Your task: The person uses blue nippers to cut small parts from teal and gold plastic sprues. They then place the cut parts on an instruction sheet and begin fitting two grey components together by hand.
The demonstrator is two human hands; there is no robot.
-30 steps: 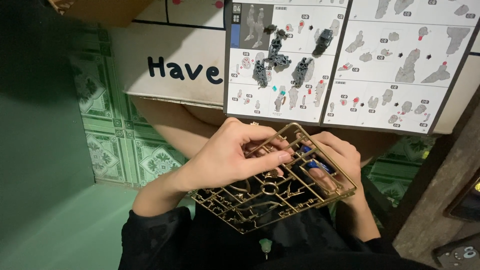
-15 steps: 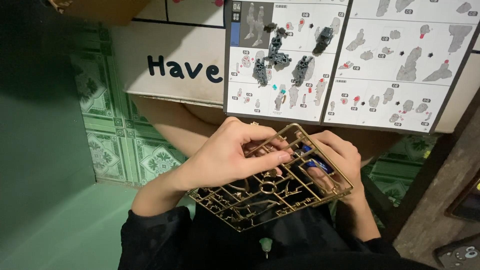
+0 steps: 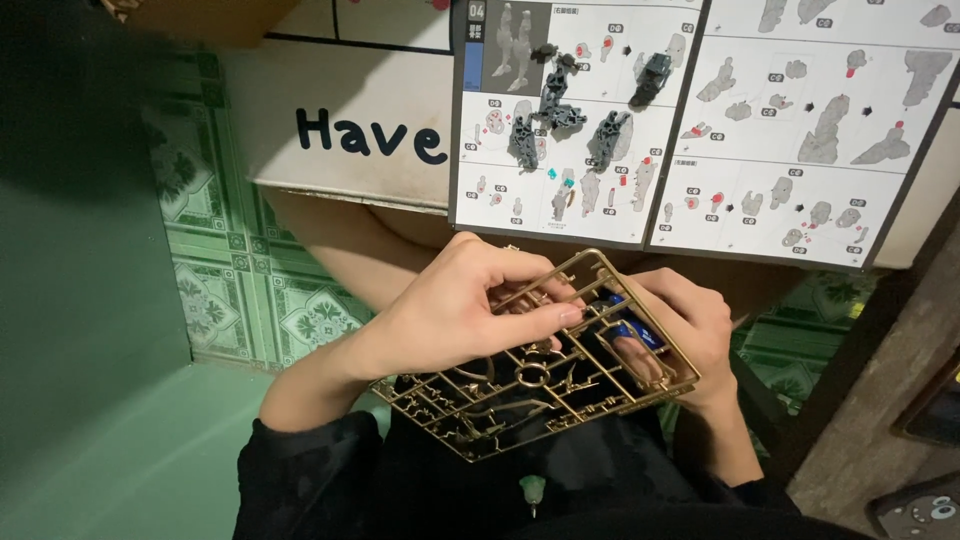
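I see my left hand (image 3: 455,310) clamped on the gold parts frame (image 3: 540,375). My right hand (image 3: 680,330), behind that frame, grips it and blue-handled nippers (image 3: 625,325). An instruction sheet (image 3: 700,120) lies above the frame.

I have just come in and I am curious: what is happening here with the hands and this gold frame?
A person holds a gold plastic parts frame over the lap with both hands. The left hand lies on top of the frame, fingers on its bars. The right hand holds the frame's far end and a small blue tool; what kind cannot be told. An open instruction sheet with assembly diagrams lies just beyond.
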